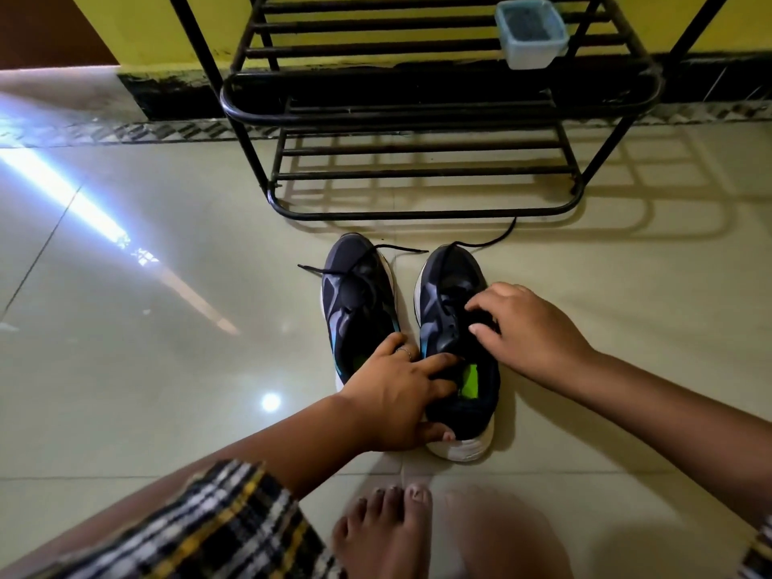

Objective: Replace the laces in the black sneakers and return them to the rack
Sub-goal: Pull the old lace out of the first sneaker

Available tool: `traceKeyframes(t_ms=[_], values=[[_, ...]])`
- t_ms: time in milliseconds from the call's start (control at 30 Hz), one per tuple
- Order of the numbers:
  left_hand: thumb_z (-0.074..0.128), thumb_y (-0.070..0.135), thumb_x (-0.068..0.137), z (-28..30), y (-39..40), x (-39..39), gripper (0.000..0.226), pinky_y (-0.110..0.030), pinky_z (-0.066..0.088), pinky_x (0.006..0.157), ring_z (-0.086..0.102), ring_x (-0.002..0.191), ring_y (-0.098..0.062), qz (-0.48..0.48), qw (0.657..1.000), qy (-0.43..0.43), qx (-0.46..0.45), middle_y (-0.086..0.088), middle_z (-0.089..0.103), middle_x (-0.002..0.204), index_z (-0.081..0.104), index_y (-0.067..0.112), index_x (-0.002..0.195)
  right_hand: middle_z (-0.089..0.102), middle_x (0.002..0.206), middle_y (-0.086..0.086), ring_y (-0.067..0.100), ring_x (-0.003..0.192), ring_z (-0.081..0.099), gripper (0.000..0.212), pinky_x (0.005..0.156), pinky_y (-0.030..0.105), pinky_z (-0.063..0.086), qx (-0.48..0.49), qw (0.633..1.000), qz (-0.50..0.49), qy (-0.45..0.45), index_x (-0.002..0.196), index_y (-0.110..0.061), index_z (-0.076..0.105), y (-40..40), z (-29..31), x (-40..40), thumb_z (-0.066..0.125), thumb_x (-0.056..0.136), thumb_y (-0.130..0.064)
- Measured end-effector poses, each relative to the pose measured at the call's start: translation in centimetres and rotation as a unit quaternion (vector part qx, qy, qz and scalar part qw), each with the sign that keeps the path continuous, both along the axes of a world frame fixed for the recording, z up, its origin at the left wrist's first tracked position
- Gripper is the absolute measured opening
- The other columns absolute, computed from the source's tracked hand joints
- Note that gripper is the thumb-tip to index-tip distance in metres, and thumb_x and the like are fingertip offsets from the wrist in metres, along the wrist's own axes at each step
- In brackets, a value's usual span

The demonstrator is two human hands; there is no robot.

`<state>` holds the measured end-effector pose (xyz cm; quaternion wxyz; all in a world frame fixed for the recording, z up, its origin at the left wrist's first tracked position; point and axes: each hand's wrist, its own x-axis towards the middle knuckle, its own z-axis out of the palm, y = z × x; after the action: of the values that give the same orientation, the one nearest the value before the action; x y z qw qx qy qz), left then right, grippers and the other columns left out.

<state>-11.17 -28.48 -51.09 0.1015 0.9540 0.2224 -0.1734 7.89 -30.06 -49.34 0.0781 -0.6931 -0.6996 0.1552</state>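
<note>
Two black sneakers stand side by side on the tiled floor, toes toward the rack. The left sneaker (357, 294) has loose black lace ends trailing over its toe. The right sneaker (453, 286) shows a green insole, and a lace end (499, 240) runs from it toward the rack. My left hand (397, 394) grips the right sneaker's heel collar, fingers inside the opening and thumb under the heel. My right hand (526, 328) rests on that sneaker's tongue and pinches the black lace there. The black metal shoe rack (417, 114) stands just behind the shoes.
A clear plastic box (531, 33) with dark contents sits on the rack's upper shelf at the right. My bare foot (388, 532) lies on the floor just in front of the sneakers. A yellow wall with a dark skirting runs behind the rack.
</note>
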Motion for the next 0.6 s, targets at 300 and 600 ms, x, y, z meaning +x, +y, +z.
traceKeyframes(t_ms=[300,600], values=[[0.038,0.064,0.089,-0.3,0.0,0.0,0.058,-0.046,0.007,0.114,0.032,0.133,-0.03,0.0,1.0,-0.012,-0.003,0.008,0.017,0.156,0.039,0.034,0.139,0.065,0.08,-0.003,0.017,0.074,0.06,0.015,0.068,0.032,0.049,-0.008,0.991,-0.093,0.098,0.076,-0.022,0.062,1.2,0.2,0.8,0.059,0.089,-0.015],[0.04,0.064,0.088,-0.5,0.1,0.0,0.057,-0.046,0.007,0.114,0.034,0.132,-0.031,0.002,1.0,-0.018,-0.005,0.008,0.019,0.155,0.041,0.035,0.137,0.052,0.077,-0.008,0.006,0.068,0.048,0.011,0.058,0.006,0.032,0.111,0.971,-0.116,0.178,0.085,-0.009,0.056,1.4,1.5,1.6,0.051,0.094,-0.008]])
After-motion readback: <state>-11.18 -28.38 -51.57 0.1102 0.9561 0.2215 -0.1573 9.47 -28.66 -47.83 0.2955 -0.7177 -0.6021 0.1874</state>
